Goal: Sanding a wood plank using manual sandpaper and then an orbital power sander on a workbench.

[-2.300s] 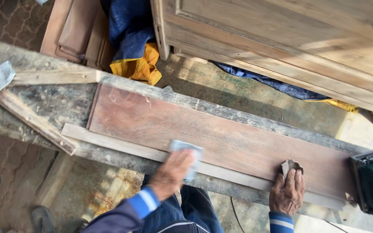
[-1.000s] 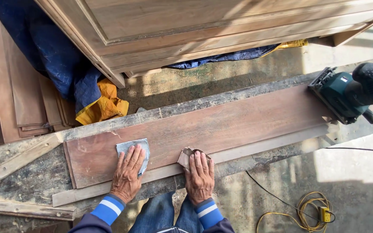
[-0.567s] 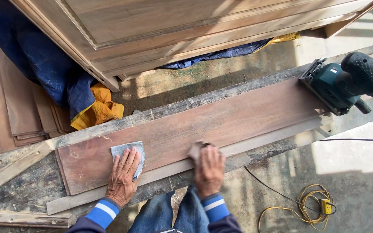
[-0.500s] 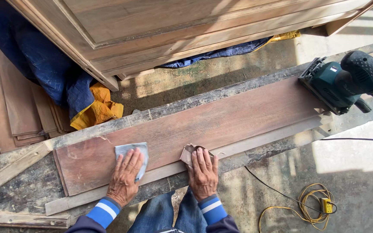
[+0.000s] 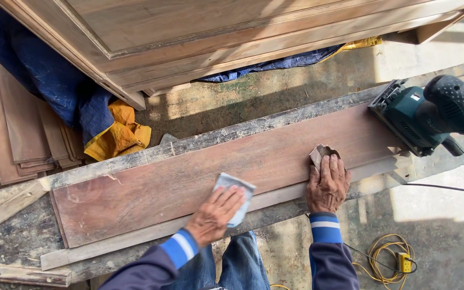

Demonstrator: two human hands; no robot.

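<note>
Reddish-brown wood is lying under both my hands: a long plank (image 5: 216,166) resting on the dusty tabletop (image 5: 17,236). My left hand (image 5: 213,215) is pressing flat, fingers together, on a grey sheet of sandpaper (image 5: 236,188) near the plank's middle. My right hand (image 5: 327,185) is pressing a folded brown sandpaper piece (image 5: 320,154) near the green power tool (image 5: 425,115).

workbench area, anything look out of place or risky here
The green power tool sits at the far right end of the reddish board, partly past the bench edge. A yellow cable lies tangled on the ground. Both hands, left and right, press sanding sheets flat; nothing spilled.
</note>
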